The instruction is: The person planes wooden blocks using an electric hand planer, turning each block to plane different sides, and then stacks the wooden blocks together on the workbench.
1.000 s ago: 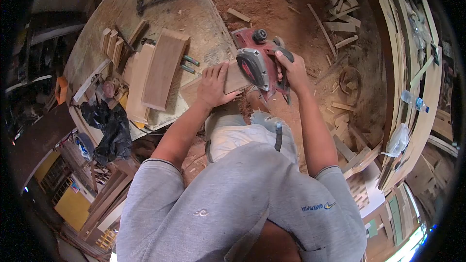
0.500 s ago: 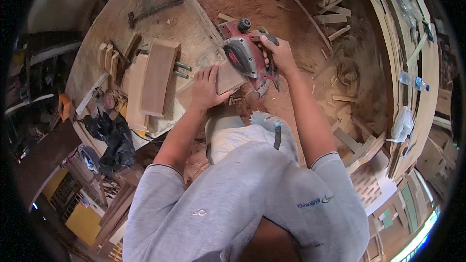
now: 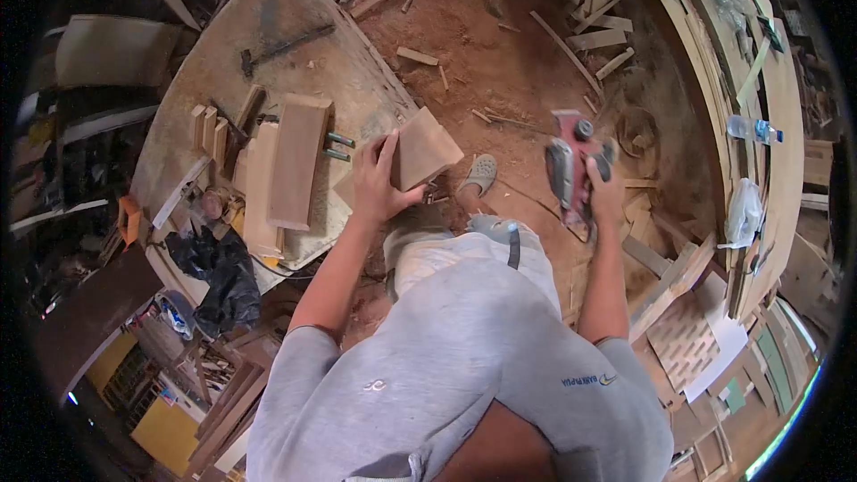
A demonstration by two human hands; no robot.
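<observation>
My right hand (image 3: 605, 192) is wrapped around the handle of a red and grey electric planer (image 3: 569, 170). The planer is off to the right, over the floor and apart from the wood. At the edge of the worktable, my left hand (image 3: 378, 180) grips a short wooden board (image 3: 427, 150) by its left side, thumb at the near edge and fingers at the far one. The board looks tilted. Left of that hand, a thicker wooden board (image 3: 300, 161) lies on top of other pieces, with two green cylindrical things (image 3: 338, 146) beside it.
A hammer (image 3: 284, 49) rests on the worktable (image 3: 201, 71). Several small blocks (image 3: 210, 131) and a black plastic bag (image 3: 214, 272) sit at its left. Wood offcuts (image 3: 598, 36) litter the dusty floor. Long planks (image 3: 786, 125) line the right side, with a water bottle (image 3: 754, 129) on them.
The planer has come off the board and moved right with my right hand. My left hand has shifted from lying flat on the board to gripping it, and the board has turned and tilted.
</observation>
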